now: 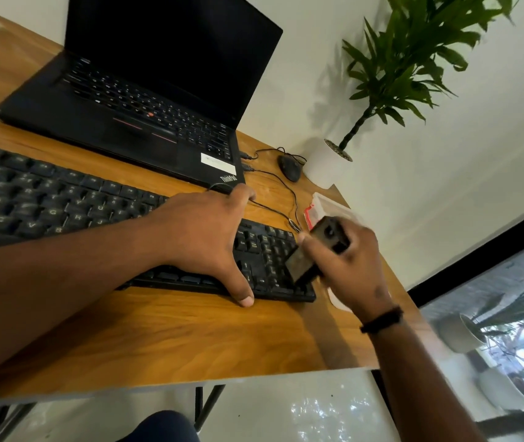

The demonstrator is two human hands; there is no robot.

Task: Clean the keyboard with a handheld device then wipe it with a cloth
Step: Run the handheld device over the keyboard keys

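- Wooden desk is carrying the black keyboard, lying flat before me.
- I'm gripping the handheld device in my right hand, nose over the number-pad end; it seems light and rigid.
- My left hand is pressing flat, fingers spread, steadying the keyboard.
- Laptop is sitting just behind.

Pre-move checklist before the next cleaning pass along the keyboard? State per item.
1. Right hand grips the handheld device: ok.
2. Device's lower end over the number pad at the right end of the keyboard: ok; contact with keys: cannot tell.
3. Left hand spread flat on the keyboard, steadying it: ok.
4. Path leftward free: not ok, left hand covers the keys beside the device.
5. Cable off the keys: ok.
6. Cloth ready: cannot tell; only a blurred white packet shows behind the right hand.
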